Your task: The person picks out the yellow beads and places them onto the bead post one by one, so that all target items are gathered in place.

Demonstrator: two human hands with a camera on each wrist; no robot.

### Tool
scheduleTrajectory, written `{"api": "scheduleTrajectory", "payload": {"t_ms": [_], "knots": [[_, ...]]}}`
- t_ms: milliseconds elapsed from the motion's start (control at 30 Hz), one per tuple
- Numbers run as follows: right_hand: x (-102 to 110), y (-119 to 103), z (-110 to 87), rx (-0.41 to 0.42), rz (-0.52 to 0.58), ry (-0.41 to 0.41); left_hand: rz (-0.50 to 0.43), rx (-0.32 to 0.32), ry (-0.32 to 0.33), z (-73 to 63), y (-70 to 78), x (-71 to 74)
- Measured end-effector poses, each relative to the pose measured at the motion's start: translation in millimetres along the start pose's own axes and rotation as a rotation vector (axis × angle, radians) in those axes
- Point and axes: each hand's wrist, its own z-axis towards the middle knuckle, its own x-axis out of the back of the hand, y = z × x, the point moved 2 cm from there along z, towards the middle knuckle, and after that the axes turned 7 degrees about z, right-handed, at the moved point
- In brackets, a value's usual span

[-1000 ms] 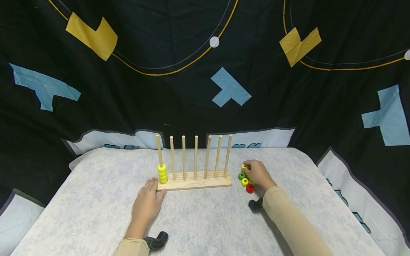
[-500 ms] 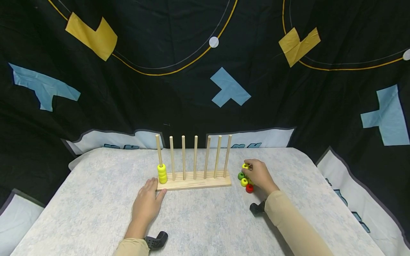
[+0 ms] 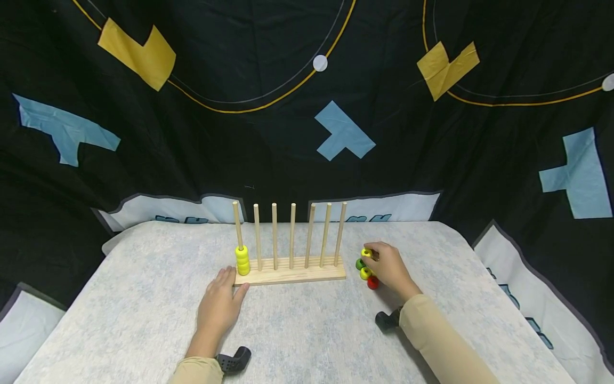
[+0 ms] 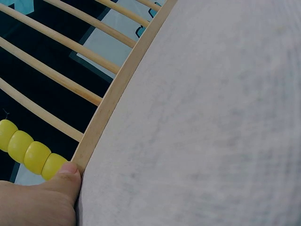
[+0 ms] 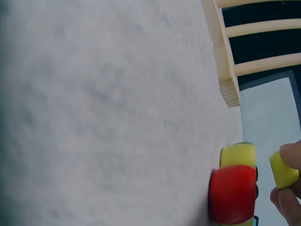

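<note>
A wooden counting stand (image 3: 292, 276) with several upright rods stands mid-table. Its leftmost rod carries a stack of yellow beads (image 3: 242, 261). My left hand (image 3: 218, 306) rests at the stand's left end, fingers along the side and thumb at the front edge; the left wrist view shows the thumb tip pressing the base (image 4: 109, 96) beside the beads. At the right, my right hand (image 3: 390, 268) pinches a yellow bead (image 5: 283, 170) between thumb and fingers. Below it lie a green bead (image 3: 360, 264), a yellow bead (image 3: 365, 273) and a red bead (image 3: 372, 282); the hand partly hides the cluster.
A pale mottled cloth covers the table (image 3: 297, 336). Behind it hangs a black curtain (image 3: 268, 160) with yellow and blue shapes. Black camera mounts (image 3: 235, 361) sit at both wrists, the right one low over the table.
My right hand, with the yellow bead between its fingertips, has shifted very slightly, and its wrist has moved a little to the right and down. The left hand and stand stay put.
</note>
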Motion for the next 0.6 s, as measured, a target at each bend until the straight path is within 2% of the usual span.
{"api": "scheduleTrajectory", "payload": {"t_ms": [300, 600], "knots": [[1.4, -12.3, -10.2, 0.045, 0.008, -0.007, 0.003, -0.002, 0.008, 0.5, -0.3, 0.6], [-3.2, -42.3, -20.7, 0.104, 0.047, -0.041, 0.000, 0.002, 0.010, 1.5, -2.1, -0.1]]}}
